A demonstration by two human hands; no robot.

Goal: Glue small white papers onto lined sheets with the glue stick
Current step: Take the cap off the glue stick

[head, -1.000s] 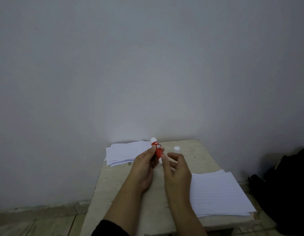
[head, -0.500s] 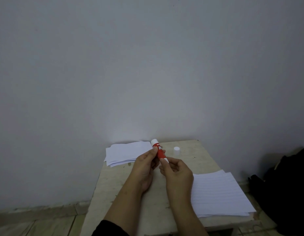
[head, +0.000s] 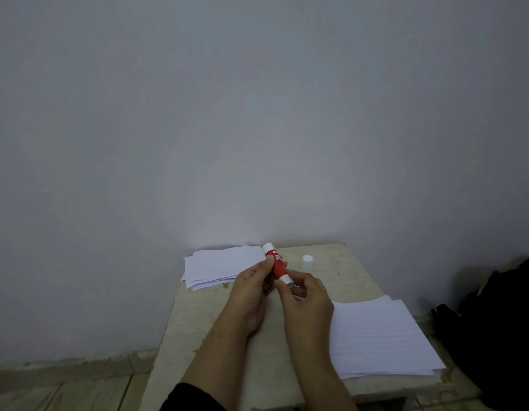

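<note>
Now preparing glue: left hand (head: 251, 287) gripping glue stick (head: 276, 264) at body, right hand (head: 306, 295) pinching its near end, probably twisting. Cap (head: 307, 260) off, beyond right hand. Next: small white papers (head: 218, 264) beyond left hand, lined sheets (head: 379, 336) right of right hand.
</note>
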